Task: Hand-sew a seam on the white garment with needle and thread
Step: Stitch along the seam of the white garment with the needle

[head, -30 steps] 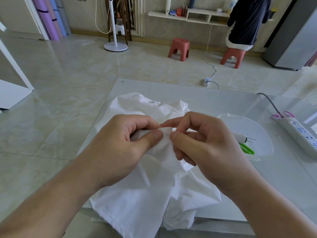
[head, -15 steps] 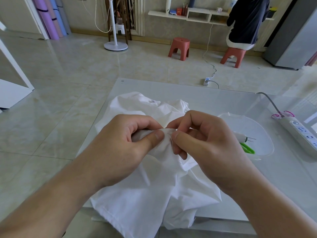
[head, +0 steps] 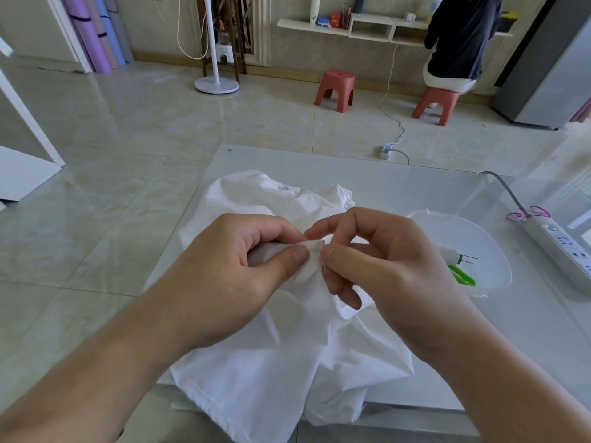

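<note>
The left hand (head: 230,276) pinched a fold of the white garment (head: 256,372) near the table's (head: 399,180) front edge, while the right hand (head: 383,270) pinched the same fold.

No legible text; small mark on the table (head: 229,150) corner too blurred

Matt white cloth garment (head: 256,372), glossy tabletop (head: 399,180)

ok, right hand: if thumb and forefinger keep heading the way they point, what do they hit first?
Likely the pinched fold of the white garment, then the left hand thumb just behind it. The right hand fingertips point left at that fold; depth is uncertain.
</note>
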A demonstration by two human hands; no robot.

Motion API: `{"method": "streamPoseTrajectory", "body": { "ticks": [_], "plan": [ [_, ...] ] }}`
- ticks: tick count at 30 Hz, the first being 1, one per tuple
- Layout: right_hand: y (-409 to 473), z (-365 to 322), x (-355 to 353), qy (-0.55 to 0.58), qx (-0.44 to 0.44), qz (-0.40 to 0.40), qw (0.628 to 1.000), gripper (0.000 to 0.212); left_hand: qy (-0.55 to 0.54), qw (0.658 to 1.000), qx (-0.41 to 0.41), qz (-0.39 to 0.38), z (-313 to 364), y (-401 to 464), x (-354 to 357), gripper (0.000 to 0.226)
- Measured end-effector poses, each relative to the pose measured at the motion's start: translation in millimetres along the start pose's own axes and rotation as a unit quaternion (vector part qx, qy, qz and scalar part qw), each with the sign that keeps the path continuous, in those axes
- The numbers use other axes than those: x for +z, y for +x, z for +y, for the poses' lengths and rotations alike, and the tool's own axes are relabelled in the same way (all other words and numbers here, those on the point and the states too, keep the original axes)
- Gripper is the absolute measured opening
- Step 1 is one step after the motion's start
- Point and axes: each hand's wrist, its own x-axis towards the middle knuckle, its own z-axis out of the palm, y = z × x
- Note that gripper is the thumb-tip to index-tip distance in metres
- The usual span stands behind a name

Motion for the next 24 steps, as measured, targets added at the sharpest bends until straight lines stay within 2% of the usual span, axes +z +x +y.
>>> {"method": "streamPoseTrajectory", "body": {
  "ticks": [3,6,10,19,24],
  "plan": [
    [0.7,1.4,-1.0,-0.006,-0.003,0.005,1.0,0.024,-0.005,1.0,-0.002,-0.001,1.1,-0.2,0.1,0.015],
    [1.9,1.7,-3.8,0.0,-0.028,0.029,0.999,0.014,-0.003,1.0,-0.007,0.01,1.5,-0.6,-0.1,0.014],
    [3.7,3.4,-8.0,0.011,-0.056,0.051,0.997,0.013,-0.001,0.999,-0.013,0.03,2.3,-0.9,-0.1,0.015],
    [3.9,3.1,-5.2,0.082,-0.013,0.053,0.995,0.011,0.022,0.999,-0.007,0.029,3.0,-0.8,2.2,0.016],
    [6.0,3.5,-7.0,0.133,0.036,0.018,0.99,0.012,0.035,0.999,-0.005,0.024,2.1,-0.2,3.6,0.017]
  ]
}}
